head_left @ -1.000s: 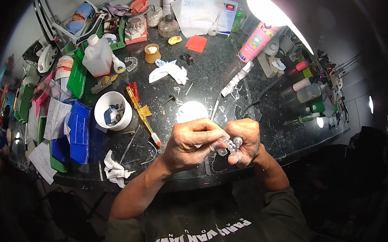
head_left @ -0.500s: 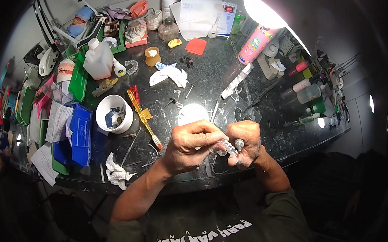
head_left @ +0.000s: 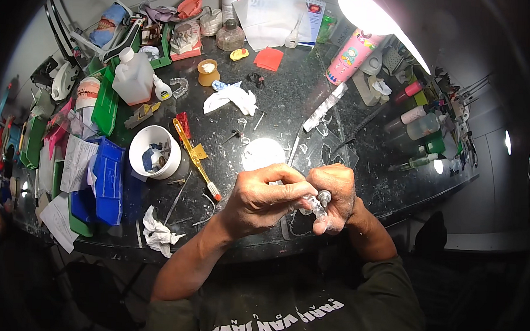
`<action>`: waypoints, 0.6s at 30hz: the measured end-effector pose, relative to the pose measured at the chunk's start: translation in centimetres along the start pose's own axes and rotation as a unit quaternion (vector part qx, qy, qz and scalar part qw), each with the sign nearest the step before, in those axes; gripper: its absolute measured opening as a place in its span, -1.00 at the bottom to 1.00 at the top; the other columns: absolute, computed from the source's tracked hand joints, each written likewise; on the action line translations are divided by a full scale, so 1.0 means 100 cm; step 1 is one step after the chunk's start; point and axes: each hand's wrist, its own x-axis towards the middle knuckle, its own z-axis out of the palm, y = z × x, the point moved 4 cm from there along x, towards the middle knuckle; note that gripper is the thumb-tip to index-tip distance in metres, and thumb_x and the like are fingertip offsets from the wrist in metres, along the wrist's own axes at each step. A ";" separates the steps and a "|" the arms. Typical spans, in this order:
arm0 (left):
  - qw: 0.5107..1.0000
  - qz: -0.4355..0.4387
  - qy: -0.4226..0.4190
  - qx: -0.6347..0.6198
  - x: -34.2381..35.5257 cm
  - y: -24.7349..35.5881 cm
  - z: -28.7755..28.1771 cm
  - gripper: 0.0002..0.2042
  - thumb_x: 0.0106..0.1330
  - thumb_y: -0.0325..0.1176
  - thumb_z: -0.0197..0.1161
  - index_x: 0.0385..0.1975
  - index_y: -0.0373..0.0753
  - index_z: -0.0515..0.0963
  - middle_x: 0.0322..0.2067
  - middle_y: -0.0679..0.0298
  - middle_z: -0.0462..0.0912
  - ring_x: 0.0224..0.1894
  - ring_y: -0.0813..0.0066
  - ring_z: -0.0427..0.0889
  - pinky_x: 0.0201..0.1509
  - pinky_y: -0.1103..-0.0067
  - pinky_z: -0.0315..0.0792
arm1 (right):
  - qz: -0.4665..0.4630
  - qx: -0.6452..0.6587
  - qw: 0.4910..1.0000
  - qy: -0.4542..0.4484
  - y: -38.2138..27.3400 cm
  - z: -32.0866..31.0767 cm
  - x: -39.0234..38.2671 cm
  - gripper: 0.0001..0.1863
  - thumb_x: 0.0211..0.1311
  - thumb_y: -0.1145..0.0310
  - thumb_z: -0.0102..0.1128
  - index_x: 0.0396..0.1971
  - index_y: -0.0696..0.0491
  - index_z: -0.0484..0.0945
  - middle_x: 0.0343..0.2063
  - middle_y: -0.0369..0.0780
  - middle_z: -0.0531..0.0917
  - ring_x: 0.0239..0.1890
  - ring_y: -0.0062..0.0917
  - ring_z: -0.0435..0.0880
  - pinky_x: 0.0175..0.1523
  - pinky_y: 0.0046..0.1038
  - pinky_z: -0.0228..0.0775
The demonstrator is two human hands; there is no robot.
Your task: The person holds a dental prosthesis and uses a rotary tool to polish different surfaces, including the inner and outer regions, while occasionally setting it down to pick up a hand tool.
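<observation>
My left hand [head_left: 266, 198] pinches a clear dental aligner [head_left: 318, 210] between thumb and fingers, so part of it is hidden. Curled around a metal handpiece [head_left: 324, 197], my right hand [head_left: 336, 192] shows only the tool's rounded end. The aligner lies against my right hand, right beside the handpiece; whether the tool's working tip touches it cannot be seen. Just beyond both hands, a bright white round piece [head_left: 264, 153] lies on the dark bench [head_left: 219, 128].
Left of my hands are a yellow-handled brush [head_left: 189, 147], a white tub [head_left: 134, 151] with scraps and a crumpled tissue [head_left: 158, 232]. Blue bins [head_left: 110, 185] and a liquid bottle [head_left: 131, 77] stand farther left. A lit lamp [head_left: 372, 13] overhangs a pink can [head_left: 351, 57].
The aligner has turned slightly in my left fingers, and more of it is covered by them. My right hand keeps hold of the handpiece in nearly the same place.
</observation>
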 end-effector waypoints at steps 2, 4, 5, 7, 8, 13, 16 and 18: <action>1.000 0.004 -0.002 0.003 0.001 -0.001 0.000 -0.76 0.13 -0.70 0.31 -0.20 -0.35 0.69 -0.34 0.18 0.64 -0.33 0.46 0.68 -0.25 0.60 0.55 | 0.003 0.003 1.000 -0.006 -0.001 -0.001 0.000 -0.25 -0.04 -0.37 0.35 -0.65 0.10 0.36 -0.74 -0.26 0.30 -0.75 -0.47 0.35 -0.62 -0.45 0.16; 1.000 0.010 -0.008 0.008 0.000 -0.001 0.000 -0.77 0.13 -0.62 0.39 -0.19 -0.29 0.68 -0.31 0.18 0.67 -0.30 0.45 0.71 -0.26 0.59 0.59 | 0.002 -0.001 1.000 -0.007 -0.001 0.000 0.000 -0.25 -0.05 -0.38 0.34 -0.65 0.10 0.36 -0.74 -0.26 0.31 -0.75 -0.47 0.36 -0.62 -0.45 0.16; 1.000 0.010 -0.007 0.009 0.000 -0.001 0.000 -0.77 0.13 -0.62 0.39 -0.19 -0.29 0.68 -0.31 0.18 0.67 -0.30 0.45 0.71 -0.26 0.59 0.59 | 0.003 -0.006 1.000 -0.007 -0.001 0.001 0.000 -0.25 -0.05 -0.39 0.34 -0.65 0.10 0.36 -0.74 -0.26 0.31 -0.74 -0.47 0.36 -0.62 -0.45 0.16; 1.000 0.015 -0.007 0.020 -0.001 -0.001 0.000 -0.78 0.14 -0.59 0.39 -0.19 -0.29 0.68 -0.32 0.18 0.67 -0.31 0.44 0.71 -0.27 0.59 0.59 | 0.003 -0.007 1.000 -0.010 -0.001 0.000 0.000 -0.24 -0.06 -0.39 0.34 -0.65 0.10 0.36 -0.74 -0.26 0.31 -0.74 -0.48 0.36 -0.62 -0.45 0.16; 1.000 0.015 -0.007 0.020 0.000 -0.001 0.000 -0.78 0.14 -0.59 0.39 -0.19 -0.29 0.68 -0.32 0.18 0.67 -0.31 0.44 0.71 -0.27 0.59 0.59 | 0.003 -0.007 1.000 -0.012 -0.001 0.000 0.001 -0.24 -0.06 -0.40 0.33 -0.65 0.10 0.36 -0.73 -0.26 0.31 -0.74 -0.48 0.36 -0.62 -0.45 0.17; 1.000 0.008 -0.004 -0.003 -0.001 0.000 0.000 -0.76 0.13 -0.72 0.30 -0.20 -0.36 0.68 -0.30 0.15 0.65 -0.32 0.47 0.69 -0.23 0.59 0.56 | -0.002 -0.008 1.000 -0.009 -0.001 0.000 0.001 -0.26 -0.04 -0.38 0.33 -0.65 0.10 0.36 -0.75 -0.26 0.30 -0.75 -0.48 0.34 -0.63 -0.45 0.15; 1.000 0.005 -0.005 0.001 0.000 0.001 0.000 -0.75 0.12 -0.73 0.30 -0.20 -0.37 0.68 -0.31 0.16 0.65 -0.33 0.47 0.69 -0.23 0.59 0.56 | -0.001 0.001 1.000 0.000 -0.001 0.002 0.000 -0.27 -0.02 -0.36 0.33 -0.67 0.10 0.36 -0.76 -0.27 0.28 -0.77 -0.48 0.33 -0.64 -0.45 0.14; 1.000 0.009 -0.003 0.005 -0.001 0.001 -0.001 -0.75 0.12 -0.73 0.30 -0.20 -0.37 0.68 -0.32 0.16 0.65 -0.33 0.46 0.69 -0.23 0.59 0.56 | 0.000 0.006 1.000 0.007 -0.001 0.002 0.001 -0.28 -0.01 -0.34 0.33 -0.67 0.10 0.35 -0.77 -0.27 0.28 -0.78 -0.47 0.32 -0.65 -0.44 0.13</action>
